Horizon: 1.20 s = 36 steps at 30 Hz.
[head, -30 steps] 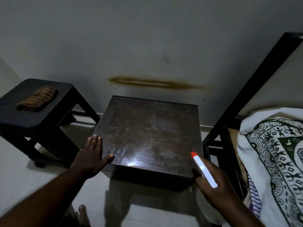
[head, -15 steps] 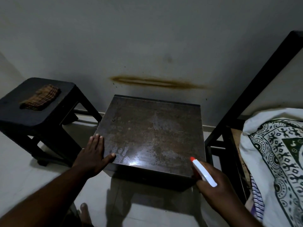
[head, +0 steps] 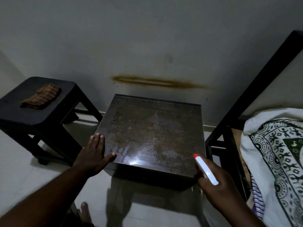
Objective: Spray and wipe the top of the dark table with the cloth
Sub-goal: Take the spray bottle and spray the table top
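Observation:
The dark table [head: 152, 131] stands against the wall, its square top stained and glossy, with a bright glare and faint wet marks near the front left. My left hand [head: 93, 153] lies flat on the table's front-left corner, fingers together and thumb spread, holding nothing. My right hand [head: 213, 181] grips a white spray bottle [head: 205, 170] with a red nozzle, at the table's front-right corner, nozzle pointing up toward the tabletop. A folded brown checked cloth [head: 40, 96] rests on a black stool [head: 29, 112] to the left, away from both hands.
A black bed frame [head: 242, 104] rises on the right, holding a white bedsheet with a dark green print [head: 278, 153]. A brown smear [head: 155, 81] marks the wall above the table. My bare foot [head: 84, 212] shows on the pale floor below.
The view has shifted slightly. My right hand with the spray bottle has dropped a little lower at the front-right corner. My left hand stays on the table's corner.

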Each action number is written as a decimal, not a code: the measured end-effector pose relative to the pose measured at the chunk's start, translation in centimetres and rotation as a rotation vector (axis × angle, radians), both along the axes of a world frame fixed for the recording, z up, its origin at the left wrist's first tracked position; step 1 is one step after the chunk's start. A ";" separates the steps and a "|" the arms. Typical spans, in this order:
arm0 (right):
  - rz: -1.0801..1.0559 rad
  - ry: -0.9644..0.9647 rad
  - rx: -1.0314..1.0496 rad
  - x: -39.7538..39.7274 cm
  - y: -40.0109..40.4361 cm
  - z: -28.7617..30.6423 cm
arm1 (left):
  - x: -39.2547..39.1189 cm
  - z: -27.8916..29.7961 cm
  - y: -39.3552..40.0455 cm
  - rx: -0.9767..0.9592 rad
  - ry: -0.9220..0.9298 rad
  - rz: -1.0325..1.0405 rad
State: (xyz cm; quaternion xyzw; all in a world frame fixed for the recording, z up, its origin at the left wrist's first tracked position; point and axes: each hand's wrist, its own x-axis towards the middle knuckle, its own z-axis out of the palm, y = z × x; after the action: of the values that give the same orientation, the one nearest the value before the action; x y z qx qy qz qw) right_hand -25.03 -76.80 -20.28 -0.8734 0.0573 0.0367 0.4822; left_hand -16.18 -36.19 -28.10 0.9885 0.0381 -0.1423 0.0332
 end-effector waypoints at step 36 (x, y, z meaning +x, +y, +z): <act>0.019 -0.016 0.038 3.5 5.8 1.7 | -0.1 -0.6 0.2 -0.037 -0.035 0.002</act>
State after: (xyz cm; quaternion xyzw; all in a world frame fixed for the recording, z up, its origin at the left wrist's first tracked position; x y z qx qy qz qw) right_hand -21.54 -70.97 -18.55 -0.8649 0.0445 0.0354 0.4987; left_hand -16.23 -36.00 -28.74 0.9901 0.0360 -0.1255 0.0525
